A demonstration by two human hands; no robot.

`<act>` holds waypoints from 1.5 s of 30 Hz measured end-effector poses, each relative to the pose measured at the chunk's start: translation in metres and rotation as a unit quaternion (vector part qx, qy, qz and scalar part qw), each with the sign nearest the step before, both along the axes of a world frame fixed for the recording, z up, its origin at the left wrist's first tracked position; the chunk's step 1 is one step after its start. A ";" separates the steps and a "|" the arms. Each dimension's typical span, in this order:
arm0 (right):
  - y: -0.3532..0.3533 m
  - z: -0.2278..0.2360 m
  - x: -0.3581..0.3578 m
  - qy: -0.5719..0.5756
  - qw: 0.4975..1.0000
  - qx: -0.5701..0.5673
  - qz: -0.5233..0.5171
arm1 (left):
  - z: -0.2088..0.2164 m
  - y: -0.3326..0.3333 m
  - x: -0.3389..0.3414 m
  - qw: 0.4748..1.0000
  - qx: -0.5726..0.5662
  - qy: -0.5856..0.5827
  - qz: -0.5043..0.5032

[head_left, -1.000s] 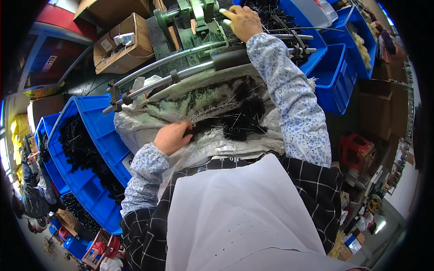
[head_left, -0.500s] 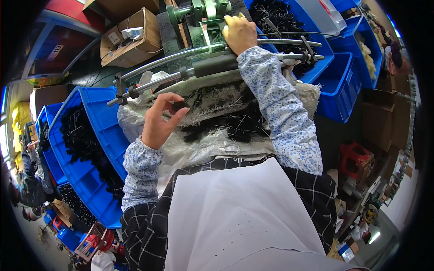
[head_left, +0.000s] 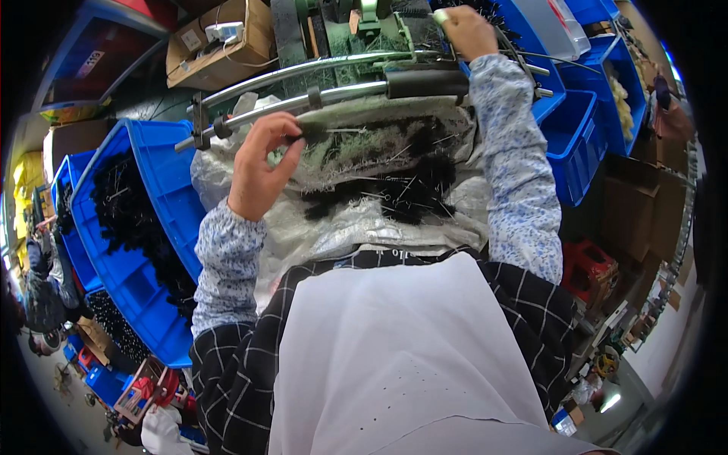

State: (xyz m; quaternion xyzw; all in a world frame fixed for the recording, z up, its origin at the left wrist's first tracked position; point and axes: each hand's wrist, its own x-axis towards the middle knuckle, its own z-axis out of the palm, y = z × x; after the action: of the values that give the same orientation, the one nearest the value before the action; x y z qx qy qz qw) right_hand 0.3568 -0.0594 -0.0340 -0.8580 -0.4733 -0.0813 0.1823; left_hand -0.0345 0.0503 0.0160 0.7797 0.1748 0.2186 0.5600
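My left hand (head_left: 259, 168) is closed in a pinch at the left of the cloth-covered lap. Between its fingertips is a small black-bristled wire brush (head_left: 345, 130), its thin metal stem pointing right. More black wire brushes (head_left: 402, 193) lie heaped on the pale woven sheet (head_left: 326, 239) before me. My right hand (head_left: 472, 34), with a yellowish cover on one fingertip, is curled at the right side of the green machine (head_left: 368, 38), beyond the metal rails; what its fingers hold, if anything, is hidden. A black foam sleeve (head_left: 427, 83) wraps the near rail below that hand.
Curved metal rails (head_left: 284, 76) cross in front of the machine. A blue bin (head_left: 163, 174) with black brushes stands at left, and another blue bin (head_left: 574, 144) at right. A cardboard box (head_left: 216, 53) sits at far left. A red stool (head_left: 588, 265) stands at lower right.
My right hand has moved right and farther away, off the machine's middle. My left hand has risen slightly, and a brush stem now shows at its fingertips.
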 end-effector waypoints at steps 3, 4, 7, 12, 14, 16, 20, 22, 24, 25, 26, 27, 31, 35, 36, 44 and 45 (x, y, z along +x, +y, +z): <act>0.005 -0.004 0.011 -0.026 0.998 -0.046 0.029 | 0.001 -0.003 0.008 1.000 -0.001 0.000 -0.031; 0.008 -0.003 0.012 -0.023 0.997 -0.059 0.049 | 0.002 -0.003 0.009 0.999 -0.011 0.012 -0.044; 0.001 0.046 0.000 0.079 0.993 -0.085 -0.006 | 0.002 -0.005 0.011 0.998 -0.013 0.015 -0.052; -0.028 0.065 -0.042 -0.119 0.989 0.087 0.008 | -0.007 -0.021 0.033 0.999 0.003 -0.033 -0.004; -0.032 0.086 -0.118 0.206 0.976 -0.059 0.043 | -0.009 -0.031 0.047 0.998 0.003 -0.060 0.011; -0.040 0.079 -0.167 0.252 0.952 -0.051 0.169 | -0.009 -0.038 0.058 0.997 0.017 -0.074 -0.001; -0.037 0.064 -0.190 0.326 0.922 0.020 0.208 | -0.010 -0.039 0.045 0.999 0.011 -0.037 0.028; -0.018 0.043 -0.156 0.089 0.982 0.077 0.145 | -0.017 -0.037 0.024 0.997 0.070 0.021 0.027; 0.001 0.022 -0.104 -0.080 0.995 0.057 0.033 | -0.033 -0.038 -0.002 0.970 0.116 0.158 -0.140; 0.005 0.017 -0.086 -0.070 0.997 0.011 -0.003 | -0.049 -0.041 -0.014 0.932 0.146 0.255 -0.210; 0.010 0.015 -0.077 -0.088 0.996 -0.005 -0.019 | -0.065 -0.044 -0.025 0.877 0.175 0.352 -0.275; 0.012 0.012 -0.070 -0.096 0.995 -0.015 -0.022 | -0.077 -0.050 -0.040 0.869 0.194 0.359 -0.278; 0.024 0.004 -0.061 -0.111 0.993 -0.046 -0.014 | -0.086 -0.067 -0.041 0.829 0.222 0.413 -0.305; 0.026 0.000 -0.060 -0.104 0.994 -0.025 0.003 | -0.090 -0.071 -0.032 0.795 0.230 0.461 -0.319; 0.026 0.000 -0.060 -0.103 0.994 -0.024 0.005 | -0.090 -0.071 -0.033 0.795 0.223 0.463 -0.323; 0.030 -0.001 -0.060 -0.104 0.994 -0.015 0.021 | -0.058 -0.044 -0.024 0.838 0.162 0.423 -0.304; 0.029 -0.001 -0.059 -0.106 0.994 -0.010 0.017 | -0.053 -0.041 -0.023 0.848 0.160 0.412 -0.294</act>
State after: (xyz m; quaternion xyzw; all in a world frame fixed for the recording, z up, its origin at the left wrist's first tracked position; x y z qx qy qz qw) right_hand 0.2977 -0.0301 -0.0348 -0.8380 -0.5057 -0.1639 0.1234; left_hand -0.0571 0.0091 -0.0368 0.8917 0.1142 -0.2726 0.3427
